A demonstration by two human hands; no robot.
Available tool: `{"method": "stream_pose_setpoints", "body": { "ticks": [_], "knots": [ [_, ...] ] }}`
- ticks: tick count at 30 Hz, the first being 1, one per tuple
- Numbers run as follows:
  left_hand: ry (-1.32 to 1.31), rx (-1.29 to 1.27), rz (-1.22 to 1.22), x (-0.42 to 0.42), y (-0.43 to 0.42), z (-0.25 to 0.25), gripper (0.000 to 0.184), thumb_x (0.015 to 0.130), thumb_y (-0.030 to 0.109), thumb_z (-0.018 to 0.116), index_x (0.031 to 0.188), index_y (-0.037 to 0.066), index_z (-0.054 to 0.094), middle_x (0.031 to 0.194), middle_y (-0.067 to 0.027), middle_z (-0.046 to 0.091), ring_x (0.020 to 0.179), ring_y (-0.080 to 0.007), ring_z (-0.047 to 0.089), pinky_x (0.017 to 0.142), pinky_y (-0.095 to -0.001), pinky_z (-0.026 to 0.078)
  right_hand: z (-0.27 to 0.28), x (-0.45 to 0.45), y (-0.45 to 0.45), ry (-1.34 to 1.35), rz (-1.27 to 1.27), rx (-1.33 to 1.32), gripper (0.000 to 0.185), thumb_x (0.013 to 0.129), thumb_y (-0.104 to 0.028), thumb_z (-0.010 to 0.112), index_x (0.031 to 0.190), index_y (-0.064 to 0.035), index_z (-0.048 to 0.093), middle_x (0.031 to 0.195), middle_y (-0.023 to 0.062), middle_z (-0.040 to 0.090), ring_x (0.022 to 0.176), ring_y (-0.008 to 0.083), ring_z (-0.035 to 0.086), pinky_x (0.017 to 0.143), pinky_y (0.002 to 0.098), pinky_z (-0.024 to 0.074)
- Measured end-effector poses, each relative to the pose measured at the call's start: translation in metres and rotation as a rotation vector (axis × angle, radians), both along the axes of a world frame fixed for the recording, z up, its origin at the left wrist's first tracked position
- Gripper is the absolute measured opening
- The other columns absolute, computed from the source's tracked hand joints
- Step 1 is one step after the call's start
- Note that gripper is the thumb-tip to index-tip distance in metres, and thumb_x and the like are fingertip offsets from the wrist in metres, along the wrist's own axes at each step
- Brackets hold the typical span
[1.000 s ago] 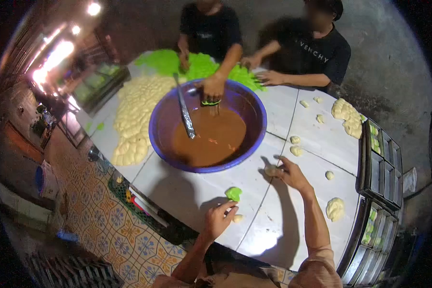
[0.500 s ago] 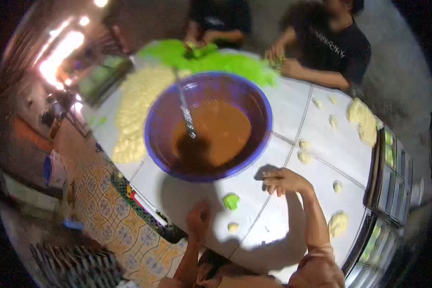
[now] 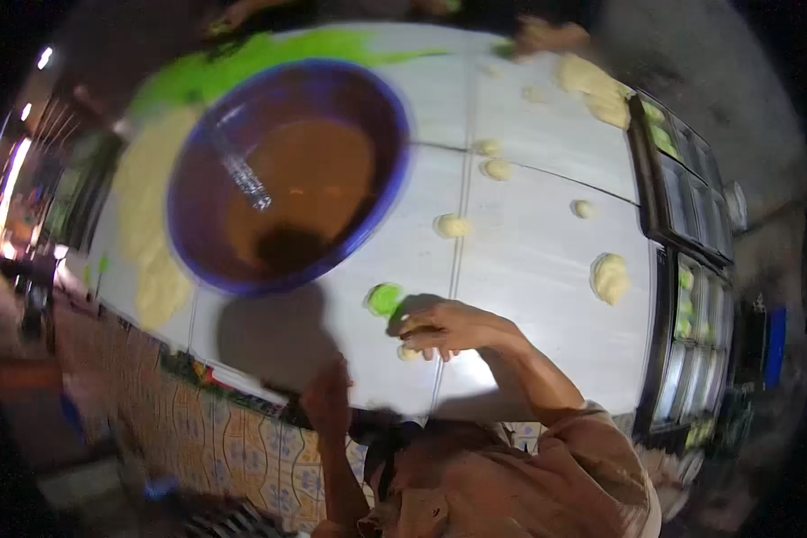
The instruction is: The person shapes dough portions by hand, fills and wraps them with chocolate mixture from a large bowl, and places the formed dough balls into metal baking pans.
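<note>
My right hand reaches in over the white table with its fingers bent and apart. Just below the fingertips lies a small pale dough ball, partly covered by the hand; whether they touch is unclear. A flattened green dough piece rests just up and left of that hand. At the table's near edge is my left hand, dark and blurred, its fingers hard to make out. Farther up the tabletop sits another pale dough piece.
A large purple basin of brown liquid holds a metal-looking utensil. Pale dough and green dough lie around it. Dark trays line the right edge. Another person's hand is at the far side.
My view has swung, so the basin appears farther up and left. A pale dough piece now lies where my right hand was; that hand has come nearer, beside the green piece.
</note>
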State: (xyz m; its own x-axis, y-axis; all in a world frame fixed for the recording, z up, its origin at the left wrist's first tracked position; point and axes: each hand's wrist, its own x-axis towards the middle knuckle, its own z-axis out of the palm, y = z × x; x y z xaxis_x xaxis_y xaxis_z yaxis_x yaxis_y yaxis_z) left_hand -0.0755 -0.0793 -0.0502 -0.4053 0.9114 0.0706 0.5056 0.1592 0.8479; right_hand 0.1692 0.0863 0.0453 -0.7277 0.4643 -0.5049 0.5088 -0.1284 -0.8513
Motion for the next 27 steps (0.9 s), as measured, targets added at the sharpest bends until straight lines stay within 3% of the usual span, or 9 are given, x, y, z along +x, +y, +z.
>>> {"method": "stream_pose_setpoints", "body": {
  "ticks": [3, 5, 8, 11, 15, 17, 20, 23, 27],
  "knots": [
    [-0.083, -0.028, 0.057, -0.037, -0.052, 0.037, 0.013, 0.089, 0.013, 0.069, 0.096, 0.002, 0.072, 0.086, -0.0119, 0.072, 0.073, -0.016, 0.068, 0.066, -0.0299, 0.053, 0.005, -0.065, -0.038, 0.146, -0.061, 0.018, 0.034, 0.091, -0.022, 0.061, 0.117, -0.0005, 0.062, 0.092, 0.0103, 0.068, 0.076, 0.0155, 0.067, 0.059, 0.0285, 0.0551],
    [0.013, -0.069, 0.019, -0.076, -0.091, 0.023, 0.014, 0.089, 0.014, 0.07, 0.095, 0.001, 0.072, 0.087, -0.0121, 0.072, 0.073, -0.0163, 0.068, 0.065, -0.0303, 0.053, -0.025, -0.106, -0.067, 0.217, -0.149, 0.127, 0.039, 0.094, -0.028, 0.064, 0.119, 0.0011, 0.062, 0.085, 0.0065, 0.068, 0.069, 0.0113, 0.062, 0.058, 0.0251, 0.0513],
    [-0.136, -0.031, 0.143, -0.152, -0.176, 0.02, 0.013, 0.089, 0.015, 0.07, 0.093, 0.003, 0.074, 0.087, -0.0122, 0.072, 0.07, -0.0163, 0.067, 0.061, -0.031, 0.051, -0.004, -0.2, -0.12, 0.006, -0.228, 0.096, 0.037, 0.091, -0.024, 0.065, 0.12, -0.0009, 0.062, 0.103, 0.013, 0.07, 0.087, 0.0173, 0.067, 0.073, 0.0319, 0.0555],
    [-0.03, -0.102, 0.153, -0.225, -0.251, 0.009, 0.017, 0.09, 0.021, 0.069, 0.092, 0.004, 0.074, 0.086, -0.0133, 0.072, 0.066, -0.0182, 0.067, 0.058, -0.0314, 0.052, -0.044, -0.284, -0.151, 0.092, -0.423, 0.56, 0.033, 0.091, -0.021, 0.064, 0.117, -0.001, 0.063, 0.104, 0.0167, 0.069, 0.093, 0.0248, 0.068, 0.083, 0.0359, 0.0526],
    [0.163, -0.466, 0.3, -0.328, -0.383, 0.02, 0.03, 0.09, 0.033, 0.068, 0.106, 0.008, 0.071, 0.089, -0.0132, 0.072, 0.071, -0.0229, 0.069, 0.061, -0.0345, 0.055, -0.066, -0.389, -0.163, 0.058, -0.48, 1.244, 0.043, 0.092, -0.024, 0.061, 0.129, -0.0035, 0.055, 0.134, 0.0233, 0.05, 0.128, 0.0395, 0.044, 0.108, 0.0469, 0.0331],
    [0.082, -0.521, 0.539, -0.364, -0.433, 0.038, 0.035, 0.09, 0.035, 0.067, 0.112, 0.008, 0.069, 0.094, -0.0131, 0.072, 0.073, -0.0237, 0.07, 0.064, -0.0359, 0.055, -0.083, -0.43, -0.168, 0.048, -0.531, 1.226, 0.045, 0.093, -0.026, 0.059, 0.133, -0.0048, 0.053, 0.136, 0.0239, 0.049, 0.132, 0.0404, 0.04, 0.11, 0.0498, 0.0284],
    [0.038, -0.18, 0.83, -0.402, -0.489, -0.014, 0.035, 0.091, 0.036, 0.066, 0.114, 0.009, 0.069, 0.1, -0.0138, 0.072, 0.075, -0.0248, 0.07, 0.066, -0.0377, 0.056, -0.119, -0.458, -0.157, -0.345, -0.504, 1.427, 0.047, 0.094, -0.029, 0.057, 0.139, -0.0137, 0.048, 0.144, 0.0156, 0.046, 0.136, 0.0365, 0.037, 0.11, 0.0549, 0.0266],
    [-0.147, -0.36, 0.792, -0.432, -0.491, -0.041, 0.037, 0.092, 0.036, 0.064, 0.118, 0.01, 0.067, 0.102, -0.015, 0.071, 0.079, -0.025, 0.071, 0.069, -0.0391, 0.056, -0.141, -0.456, -0.146, -0.401, -0.574, 1.536, 0.045, 0.096, -0.035, 0.054, 0.14, -0.023, 0.049, 0.144, 0.0084, 0.047, 0.137, 0.034, 0.038, 0.111, 0.0536, 0.0265],
    [-0.281, -0.662, 0.251, -0.504, -0.437, -0.056, 0.046, 0.093, 0.038, 0.063, 0.128, 0.009, 0.059, 0.106, -0.0129, 0.071, 0.092, -0.0289, 0.07, 0.08, -0.043, 0.055, -0.123, -0.528, -0.158, -0.018, -0.836, 1.257, 0.043, 0.1, -0.03, 0.052, 0.133, -0.0018, 0.053, 0.146, 0.0199, 0.039, 0.129, 0.0349, 0.045, 0.105, 0.0462, 0.0361]
  ]
}}
